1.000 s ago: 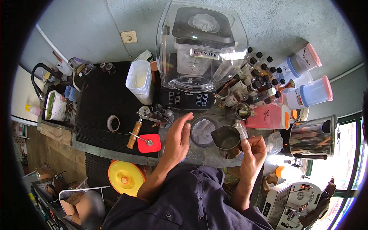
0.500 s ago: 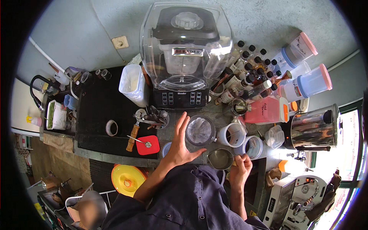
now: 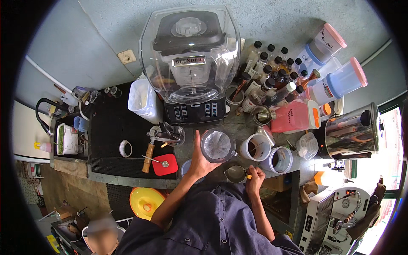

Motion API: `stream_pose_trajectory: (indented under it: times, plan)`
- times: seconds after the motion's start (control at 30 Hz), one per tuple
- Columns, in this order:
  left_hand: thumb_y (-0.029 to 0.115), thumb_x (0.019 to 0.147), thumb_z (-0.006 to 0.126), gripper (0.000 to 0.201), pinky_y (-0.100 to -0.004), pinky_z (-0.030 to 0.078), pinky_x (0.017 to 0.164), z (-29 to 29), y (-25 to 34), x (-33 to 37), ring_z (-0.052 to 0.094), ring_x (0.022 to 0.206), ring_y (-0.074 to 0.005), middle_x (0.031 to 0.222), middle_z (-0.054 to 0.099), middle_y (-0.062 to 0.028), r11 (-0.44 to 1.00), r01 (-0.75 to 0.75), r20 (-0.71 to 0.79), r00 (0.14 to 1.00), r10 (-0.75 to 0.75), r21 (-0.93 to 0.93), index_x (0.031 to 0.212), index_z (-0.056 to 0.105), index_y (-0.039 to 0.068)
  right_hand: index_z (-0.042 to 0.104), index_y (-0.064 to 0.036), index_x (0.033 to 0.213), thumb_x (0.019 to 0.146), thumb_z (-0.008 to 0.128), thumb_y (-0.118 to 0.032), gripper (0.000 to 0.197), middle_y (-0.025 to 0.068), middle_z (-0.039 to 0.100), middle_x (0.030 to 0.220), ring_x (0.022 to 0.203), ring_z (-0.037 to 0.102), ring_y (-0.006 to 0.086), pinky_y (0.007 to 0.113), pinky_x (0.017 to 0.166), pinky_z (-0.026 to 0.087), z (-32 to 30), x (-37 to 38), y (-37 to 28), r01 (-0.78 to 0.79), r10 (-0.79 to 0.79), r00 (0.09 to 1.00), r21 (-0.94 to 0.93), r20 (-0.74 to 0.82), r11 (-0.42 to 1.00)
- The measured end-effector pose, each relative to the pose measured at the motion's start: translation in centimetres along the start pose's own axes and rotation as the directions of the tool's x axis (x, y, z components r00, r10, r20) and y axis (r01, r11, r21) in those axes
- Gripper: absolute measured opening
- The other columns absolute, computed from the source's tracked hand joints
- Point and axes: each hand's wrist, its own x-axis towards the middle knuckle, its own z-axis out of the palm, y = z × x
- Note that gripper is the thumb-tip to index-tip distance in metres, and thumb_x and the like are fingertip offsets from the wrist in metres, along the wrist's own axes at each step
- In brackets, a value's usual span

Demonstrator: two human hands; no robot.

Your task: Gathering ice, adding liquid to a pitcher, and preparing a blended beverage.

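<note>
My left hand (image 3: 201, 162) is curved round the left side of a dark-rimmed round vessel (image 3: 218, 145) with a pleated, whitish inside like a filter. Some of its fingers disappear beneath the vessel. Lower right of it, my right hand (image 3: 254, 180) is closed on the yellowish handle of a small metal pitcher (image 3: 235, 174), which is held near the counter's front edge. Its contents are hard to make out. Two white round tubs, a nearer one (image 3: 279, 160) and a farther one (image 3: 255, 147), stand just right of the vessel, with utensils inside the farther one.
A covered blender (image 3: 190, 63) fills the back. Several bottles (image 3: 272, 78) crowd beside a pink jug (image 3: 293, 117). At left lie a red square (image 3: 165, 165) with a spoon, and a black mat (image 3: 111, 117). A metal dispenser (image 3: 350, 134) stands right. Another person (image 3: 102, 238) is at lower left.
My left hand has gone from open beside the round vessel to closed round its side. The view has shifted slightly. My right hand remains on the pitcher's handle.
</note>
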Motion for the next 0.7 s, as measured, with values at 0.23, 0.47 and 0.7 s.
stream_pose_trajectory:
  times: [0.23, 0.47, 0.7]
  plan:
    - [0.01, 0.07, 0.1, 0.142, -0.0464, 0.046, 0.118, 2.4, -2.8, -2.1, 0.058, 0.138, -0.0345, 0.151, 0.053, -0.0235, 0.996, 0.067, -0.114, 0.992, -0.061, 0.05, 0.168, -0.003, -0.002, 0.041, -0.0132, 0.064, 0.1, 0.07, -0.005, 0.047, -0.0047, 0.044, 0.064, 0.061, 0.036, 0.0073, 0.029, 0.058, 0.03, -0.6, 1.1, 1.1, 0.016, -0.014, 0.999, 0.093, -0.031, 0.996]
    - [0.019, 0.069, 0.102, 0.138, -0.0477, 0.047, 0.116, 3.2, -2.5, -1.3, 0.058, 0.137, -0.0394, 0.151, 0.053, -0.0286, 0.99, 0.072, -0.148, 0.985, -0.089, -0.121, 0.167, 0.006, -0.005, 0.043, -0.0137, 0.067, 0.103, 0.069, -0.011, 0.045, -0.0053, 0.045, 0.067, 0.062, 0.036, 0.006, 0.028, 0.058, 0.029, -1.0, 1.5, 1.5, 0.007, -0.003, 0.996, 0.046, -0.087, 0.999]
    - [0.016, 0.071, 0.1, 0.135, -0.0457, 0.051, 0.113, 3.2, -2.2, -1.2, 0.063, 0.133, -0.0361, 0.147, 0.058, -0.0251, 0.999, 0.024, -0.179, 0.983, -0.03, -0.034, 0.168, 0.008, -0.003, 0.044, -0.0125, 0.071, 0.107, 0.068, -0.018, 0.043, -0.006, 0.046, 0.071, 0.066, 0.035, 0.0051, 0.027, 0.06, 0.029, -1.1, 1.6, 1.4, 0.058, -0.063, 0.997, -0.108, -0.038, 0.992]
